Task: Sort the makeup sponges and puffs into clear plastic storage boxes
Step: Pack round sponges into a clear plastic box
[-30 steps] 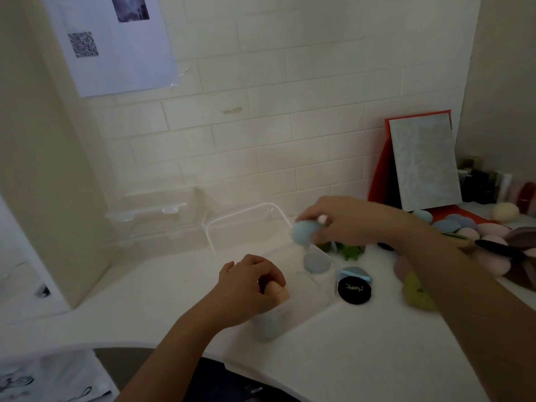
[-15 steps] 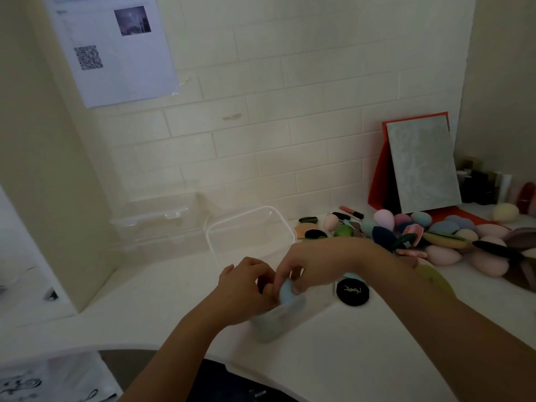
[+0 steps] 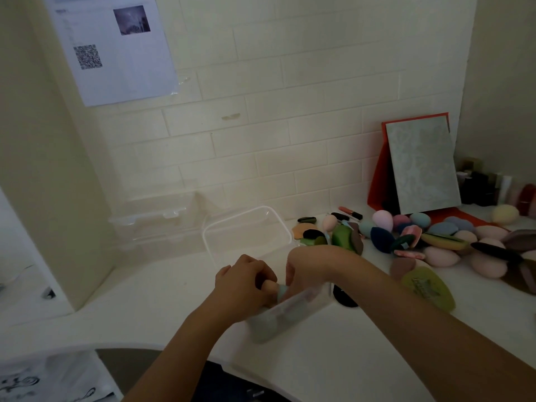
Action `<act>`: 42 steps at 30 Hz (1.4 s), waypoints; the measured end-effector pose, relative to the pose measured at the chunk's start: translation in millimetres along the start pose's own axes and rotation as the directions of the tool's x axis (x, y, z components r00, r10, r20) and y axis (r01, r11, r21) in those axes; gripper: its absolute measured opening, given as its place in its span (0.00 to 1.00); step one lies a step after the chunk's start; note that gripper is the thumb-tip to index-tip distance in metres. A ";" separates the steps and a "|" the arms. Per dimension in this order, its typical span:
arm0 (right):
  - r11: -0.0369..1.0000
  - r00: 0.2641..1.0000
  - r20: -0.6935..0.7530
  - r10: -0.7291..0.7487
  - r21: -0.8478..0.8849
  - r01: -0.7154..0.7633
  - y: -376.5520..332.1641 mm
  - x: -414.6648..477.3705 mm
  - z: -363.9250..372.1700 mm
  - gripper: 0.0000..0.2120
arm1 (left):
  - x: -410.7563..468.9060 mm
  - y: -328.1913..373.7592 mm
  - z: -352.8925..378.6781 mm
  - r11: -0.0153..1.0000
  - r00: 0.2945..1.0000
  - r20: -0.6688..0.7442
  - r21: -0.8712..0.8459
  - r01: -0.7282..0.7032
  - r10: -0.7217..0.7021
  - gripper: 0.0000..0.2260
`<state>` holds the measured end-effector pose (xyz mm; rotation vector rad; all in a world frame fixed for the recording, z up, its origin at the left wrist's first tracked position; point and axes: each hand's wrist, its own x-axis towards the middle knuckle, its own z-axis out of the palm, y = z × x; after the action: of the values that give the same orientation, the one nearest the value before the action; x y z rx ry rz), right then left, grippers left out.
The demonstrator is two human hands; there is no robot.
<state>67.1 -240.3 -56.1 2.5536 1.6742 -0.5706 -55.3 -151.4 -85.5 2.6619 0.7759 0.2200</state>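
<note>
We judge it early: our left hand [image 3: 246, 281] clamps curled fingers on a peach sponge [image 3: 268, 287] at the small box [image 3: 293, 313], our right hand [image 3: 304, 265] hides its grip, and the pile [image 3: 441, 256] lies unsorted.

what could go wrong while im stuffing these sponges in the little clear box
1. The pale blue sponge and peach sponge sit squeezed at the rim of the small clear plastic box; they may spring out once the left hand and right hand let go.
2. The box stands near the front edge of the white counter, so pushing down could tip or slide it.
3. The right forearm passes over the black round compact and could knock it.
</note>
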 end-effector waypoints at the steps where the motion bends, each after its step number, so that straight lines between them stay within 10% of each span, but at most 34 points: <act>1: 0.999 1.000 -0.001 0.002 -0.039 -0.002 -0.3 1.2 0.9 0.16 | 0.2 0.0 0.1 1.000 1.000 -0.002 -0.002 0.002 -0.002 0.08; 13: 0.992 0.991 -0.092 -0.100 0.072 0.107 -3.0 -8.6 -1.2 0.17 | 2.0 0.4 1.6 0.999 0.999 -0.046 0.038 -0.023 0.024 0.05; 29: 0.932 0.932 0.244 -0.269 0.310 0.188 13.8 -29.4 -20.1 0.18 | 3.6 3.0 0.6 0.992 1.000 -0.022 0.123 -0.018 0.021 0.07; 34: 0.783 0.976 -0.210 -0.062 0.596 0.178 48.9 -17.0 -32.6 0.12 | 1.9 -3.2 0.1 0.995 0.998 -0.011 0.083 -0.054 0.055 0.03; 37: 0.854 0.748 -0.577 0.328 0.520 0.027 86.5 -6.6 -35.0 0.12 | 2.0 -3.6 1.3 0.995 0.997 -0.028 0.072 -0.064 0.066 0.04; 39: 0.879 0.631 -0.645 0.431 0.458 -0.132 109.7 0.1 -29.5 0.08 | 1.9 -3.3 2.5 0.993 0.995 -0.048 0.081 -0.084 0.088 0.05; 42: 0.884 0.680 -0.572 0.459 0.371 -0.285 130.1 8.4 -17.2 0.14 | 1.7 -3.3 2.6 0.990 0.992 -0.058 0.094 -0.103 0.108 0.04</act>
<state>191.0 -283.5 -64.7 3.4313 1.1290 0.1894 -54.8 -148.7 -89.1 2.7972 0.6797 0.3036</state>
